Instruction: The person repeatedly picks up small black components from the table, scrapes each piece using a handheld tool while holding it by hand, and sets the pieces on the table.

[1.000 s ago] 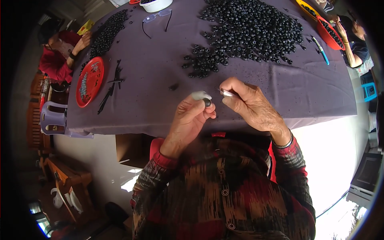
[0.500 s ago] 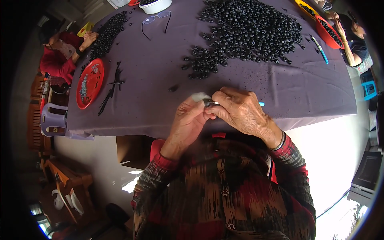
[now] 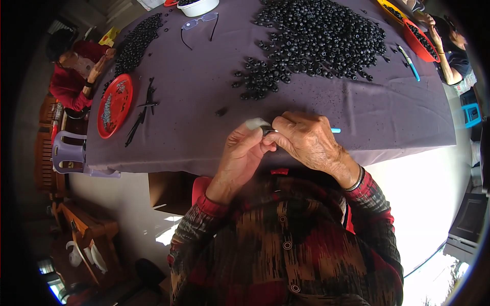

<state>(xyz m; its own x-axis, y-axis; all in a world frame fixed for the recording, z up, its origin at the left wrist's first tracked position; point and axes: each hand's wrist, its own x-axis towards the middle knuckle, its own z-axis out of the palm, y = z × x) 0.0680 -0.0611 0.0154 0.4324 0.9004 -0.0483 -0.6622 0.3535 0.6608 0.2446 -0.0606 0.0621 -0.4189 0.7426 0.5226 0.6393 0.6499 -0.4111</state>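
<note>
Close to the near table edge, my left hand (image 3: 244, 148) pinches a small black round piece (image 3: 267, 130), mostly covered by the fingers. A white wrapping covers that hand's thumb tip. My right hand (image 3: 309, 140) is closed right against it, fingertips at the piece. From behind the right hand pokes the light-blue end of a slim pen-like tool (image 3: 335, 130); its tip is hidden by the fingers. A large heap of similar black pieces (image 3: 326, 41) spreads over the purple tablecloth (image 3: 194, 102) beyond my hands.
Left are a red plate (image 3: 127, 102) of small grey bits, black strips (image 3: 135, 127) and another black heap (image 3: 133, 46). Eyeglasses (image 3: 201, 21) and a white bowl (image 3: 201, 8) lie farther back. Right sit a blue-handled tool (image 3: 410, 64) and red bowl (image 3: 421, 43). People sit at both sides.
My hands stay together, shifting only slightly, and the black piece shows less between the fingers. The person at the left has drawn back a little and moved their hands.
</note>
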